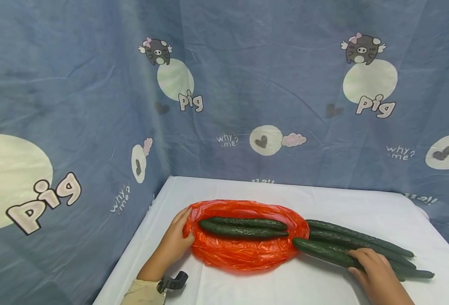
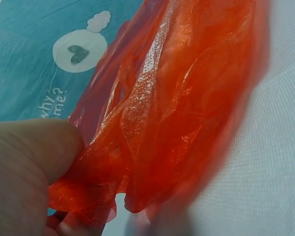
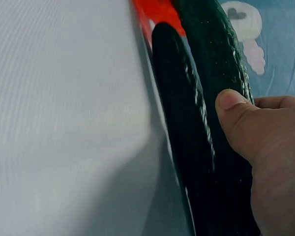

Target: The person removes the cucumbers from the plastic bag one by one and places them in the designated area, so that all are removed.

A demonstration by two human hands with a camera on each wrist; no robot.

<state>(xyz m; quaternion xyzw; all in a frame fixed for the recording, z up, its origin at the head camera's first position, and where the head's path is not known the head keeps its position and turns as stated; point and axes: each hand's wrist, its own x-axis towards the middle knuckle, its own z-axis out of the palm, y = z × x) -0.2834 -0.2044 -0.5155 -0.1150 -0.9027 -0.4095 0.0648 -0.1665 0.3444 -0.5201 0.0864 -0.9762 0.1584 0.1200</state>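
- In the head view, grasps the left end of a red plastic bag (image 1: 243, 258) with the left hand (image 1: 174, 241).
- In the left wrist view, shows this grip more closely: pinches the thin, crumpled edge under the left thumb (image 2: 54, 147), with fingers only partly visible below.
- Only from the head view, to the right of the left hand, can see two cucumbers (image 1: 243, 231) lying side by side inside the open bag.
- With the right hand (image 1: 378, 273), holds one more cucumber (image 1: 327, 253); directs its tip leftward from this hand, to the bag's right rim. Cannot tell if touching there.
- In the right wrist view, presses the right thumb (image 3: 231, 101) on this cucumber, with fingers going behind; shows also a neighbouring cucumber (image 3: 179, 98) just beside.
- Only from the head view, can see further cucumbers (image 1: 361, 237) beyond the right hand, with ends reaching to its right.
- Just behind the left hand, wears a black strapped device (image 1: 174, 280), seen only from the head.
- Under both hands, has white cloth (image 1: 216, 292); beyond them, a printed blue curtain (image 1: 247, 55).
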